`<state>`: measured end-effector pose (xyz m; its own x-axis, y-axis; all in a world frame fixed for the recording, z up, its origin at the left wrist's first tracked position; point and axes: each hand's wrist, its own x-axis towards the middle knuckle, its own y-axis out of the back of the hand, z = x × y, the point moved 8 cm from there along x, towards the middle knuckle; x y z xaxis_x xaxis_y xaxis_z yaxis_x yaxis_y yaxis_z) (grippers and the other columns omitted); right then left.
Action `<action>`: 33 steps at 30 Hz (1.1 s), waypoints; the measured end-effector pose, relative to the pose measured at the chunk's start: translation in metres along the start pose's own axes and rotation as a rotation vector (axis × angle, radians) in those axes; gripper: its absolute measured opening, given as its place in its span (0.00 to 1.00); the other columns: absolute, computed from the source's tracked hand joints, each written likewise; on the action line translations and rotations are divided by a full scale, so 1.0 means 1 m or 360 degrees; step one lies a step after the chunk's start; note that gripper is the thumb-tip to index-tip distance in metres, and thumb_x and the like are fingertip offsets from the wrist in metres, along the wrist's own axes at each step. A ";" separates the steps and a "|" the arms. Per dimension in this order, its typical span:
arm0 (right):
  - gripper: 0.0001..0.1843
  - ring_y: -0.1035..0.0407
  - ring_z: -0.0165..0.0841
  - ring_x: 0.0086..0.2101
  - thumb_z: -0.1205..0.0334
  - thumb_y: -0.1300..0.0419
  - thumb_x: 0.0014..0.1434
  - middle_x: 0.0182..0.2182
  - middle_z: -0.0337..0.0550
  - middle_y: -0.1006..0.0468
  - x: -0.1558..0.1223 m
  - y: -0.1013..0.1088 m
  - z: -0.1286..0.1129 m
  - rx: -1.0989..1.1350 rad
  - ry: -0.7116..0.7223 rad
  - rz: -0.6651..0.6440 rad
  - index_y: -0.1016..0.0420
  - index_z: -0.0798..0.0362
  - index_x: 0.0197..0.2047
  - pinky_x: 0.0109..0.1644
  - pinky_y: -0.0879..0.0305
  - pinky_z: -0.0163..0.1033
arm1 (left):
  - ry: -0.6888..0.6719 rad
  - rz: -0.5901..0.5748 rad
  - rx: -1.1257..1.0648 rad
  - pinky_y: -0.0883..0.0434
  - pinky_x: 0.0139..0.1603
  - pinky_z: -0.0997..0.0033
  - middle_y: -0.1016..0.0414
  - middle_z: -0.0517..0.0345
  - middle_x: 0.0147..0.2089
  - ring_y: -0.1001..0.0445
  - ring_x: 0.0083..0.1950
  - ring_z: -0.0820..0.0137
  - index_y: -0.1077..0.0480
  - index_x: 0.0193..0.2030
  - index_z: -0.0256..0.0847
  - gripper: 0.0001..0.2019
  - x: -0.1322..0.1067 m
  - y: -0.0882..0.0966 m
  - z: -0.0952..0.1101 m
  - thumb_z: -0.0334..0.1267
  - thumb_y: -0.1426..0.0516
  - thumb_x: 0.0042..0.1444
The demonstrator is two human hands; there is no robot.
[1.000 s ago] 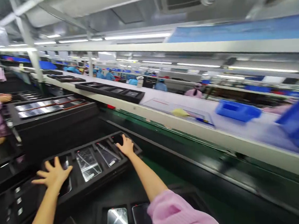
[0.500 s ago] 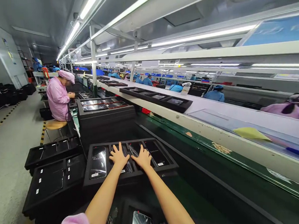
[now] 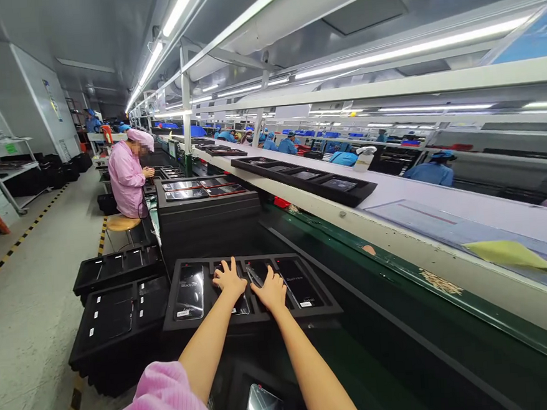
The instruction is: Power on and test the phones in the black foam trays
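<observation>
Bare hands that had been spread wide over the two ends of the tray a second earlier had drawn close together near the lower middle of the frame. At lower left stood a stack of black foam trays with small white labels (image 3: 117, 313). To its right, just below the frame's centre, lay the black rectangular foam tray (image 3: 324, 298) with four dark glossy phones in a row of slots. Its leftmost phone (image 3: 189, 292) lay uncovered, a white label at its lower edge. The left hand (image 3: 230, 279) was palm down over the second phone (image 3: 242, 306), fingers well spread, gripping nothing visible. The right hand (image 3: 270, 288) lay over the third phone (image 3: 254, 271), loosely open, thumb reaching left; whether the fingertips pressed on the glass could not be told. The rightmost phone (image 3: 298, 284) was largely uncovered. Light, even fingertip contact seemed best, since smooth glass would likely smear or slide, and each phone probably needed checking flat against its slot.
</observation>
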<state>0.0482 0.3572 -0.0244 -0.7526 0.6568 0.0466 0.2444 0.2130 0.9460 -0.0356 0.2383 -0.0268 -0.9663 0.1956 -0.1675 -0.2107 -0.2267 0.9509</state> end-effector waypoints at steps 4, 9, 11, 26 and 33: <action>0.42 0.44 0.46 0.53 0.51 0.44 0.53 0.51 0.60 0.37 0.002 -0.002 0.001 0.0023 -0.0002 -0.0019 0.55 0.63 0.64 0.52 0.48 0.45 | 0.0018 -0.0022 0.0012 0.35 0.47 0.54 0.59 0.55 0.70 0.44 0.59 0.49 0.62 0.67 0.55 0.41 0.002 -0.001 -0.002 0.46 0.45 0.48; 0.43 0.44 0.45 0.53 0.51 0.44 0.53 0.51 0.58 0.37 0.002 -0.003 0.001 0.0029 0.0000 -0.0005 0.57 0.62 0.64 0.52 0.49 0.45 | 0.0022 -0.0045 0.0018 0.36 0.49 0.53 0.61 0.54 0.70 0.45 0.60 0.49 0.63 0.67 0.54 0.41 0.001 -0.002 -0.002 0.46 0.46 0.49; 0.43 0.44 0.45 0.53 0.51 0.44 0.52 0.51 0.57 0.37 0.002 -0.003 0.001 0.0028 0.0002 0.0001 0.57 0.61 0.64 0.52 0.49 0.45 | 0.0020 -0.0051 0.0019 0.36 0.49 0.53 0.61 0.54 0.70 0.45 0.61 0.48 0.63 0.67 0.54 0.41 0.001 -0.002 -0.003 0.46 0.46 0.50; 0.44 0.44 0.45 0.52 0.50 0.44 0.52 0.51 0.58 0.37 0.002 -0.003 0.002 -0.0004 0.0002 0.0014 0.57 0.61 0.65 0.52 0.49 0.45 | -0.0012 -0.0025 0.0019 0.38 0.52 0.52 0.60 0.53 0.70 0.46 0.61 0.50 0.63 0.67 0.52 0.39 -0.002 -0.001 -0.003 0.46 0.48 0.51; 0.44 0.44 0.45 0.52 0.50 0.44 0.52 0.50 0.58 0.37 0.002 -0.003 0.001 -0.0007 -0.0003 0.0028 0.57 0.61 0.65 0.51 0.49 0.45 | -0.0014 -0.0033 0.0006 0.39 0.52 0.53 0.60 0.52 0.70 0.46 0.61 0.50 0.63 0.67 0.52 0.39 -0.005 0.001 -0.004 0.46 0.48 0.51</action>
<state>0.0465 0.3585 -0.0275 -0.7470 0.6619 0.0628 0.2552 0.1982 0.9464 -0.0315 0.2330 -0.0262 -0.9604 0.2084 -0.1851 -0.2302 -0.2186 0.9483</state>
